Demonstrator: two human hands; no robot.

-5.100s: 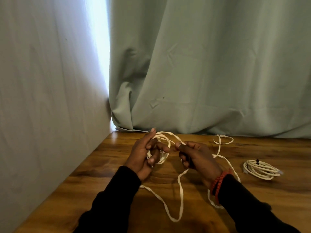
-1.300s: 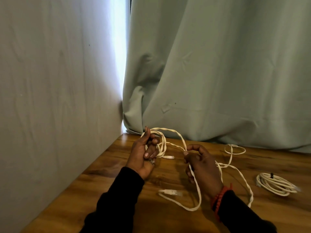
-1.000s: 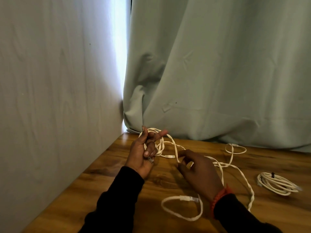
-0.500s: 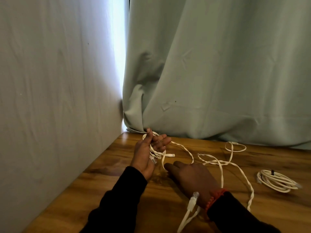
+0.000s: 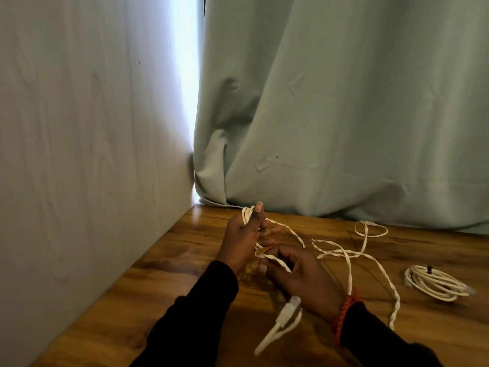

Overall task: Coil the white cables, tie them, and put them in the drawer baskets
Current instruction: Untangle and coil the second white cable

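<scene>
Two white cables are on show, and both lie on the big wooden table (image 5: 185,260), which runs up to a green curtain (image 5: 344,102) at the back and a pale wall (image 5: 79,128) on the left. The loose cable (image 5: 341,252) is the long one: it snakes in twisty bends across the middle of the table, with a small loop at the far end near the curtain. The done coil (image 5: 436,283) sits well apart on the right, wound up with a small dark tie on it. No drawer or basket can be seen here. The left hand (image 5: 244,241) stands up with its thumb high and grips a small bunch of loops, its fingers curled around them. The right hand (image 5: 301,276) is just beside it and pinches a twisted bit of the loose cable between thumb and fingers. One plug (image 5: 288,309) hangs down under the right wrist, in front of the red band (image 5: 344,311). The job now looks like winding, with most of the cable not yet wound. To do it well, I think the left hand should hold its loops tight while the right hand lays each new loop the same size. The cable is twisty, so it may help to let it turn in the fingers as it feeds. The hanging plug could catch, so mind it.
</scene>
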